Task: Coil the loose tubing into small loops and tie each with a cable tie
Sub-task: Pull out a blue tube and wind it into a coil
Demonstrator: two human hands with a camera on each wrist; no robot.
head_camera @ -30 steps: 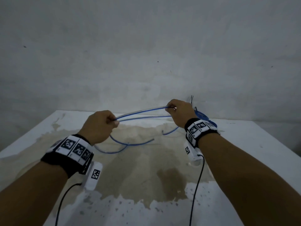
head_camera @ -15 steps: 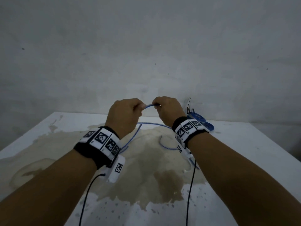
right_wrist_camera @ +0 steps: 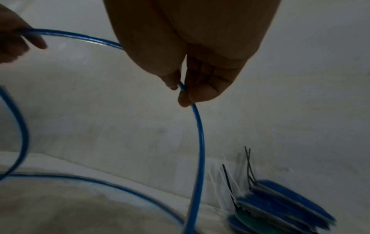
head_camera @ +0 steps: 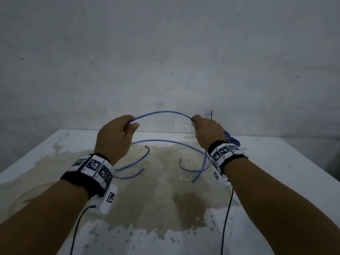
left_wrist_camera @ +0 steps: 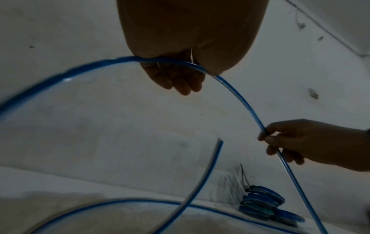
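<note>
- In the lower half of the head view, the stained counter point(head_camera: 55, 159) is seen, with two forearms reaching forward over it.
- At mid-frame, the blue tubing point(head_camera: 161, 112) is held raised in an arch between the two hands; its slack is trailed in loose curves on the counter below.
- The left hand point(head_camera: 114, 138) is curled around the tubing, fingers point(left_wrist_camera: 176, 82) closed on it.
- The right hand point(head_camera: 206, 131) has the tubing pinched between thumb and fingers point(right_wrist_camera: 200, 88).
- A white cable tie point(head_camera: 189, 173) lies among the slack.
- Farther back, at right, finished tied coils point(left_wrist_camera: 264, 204) are stacked by the wall.
- The step is judged to be loop-forming; next, the hands would need bringing together so a turn is closed, with the slack fed through evenly.
</note>
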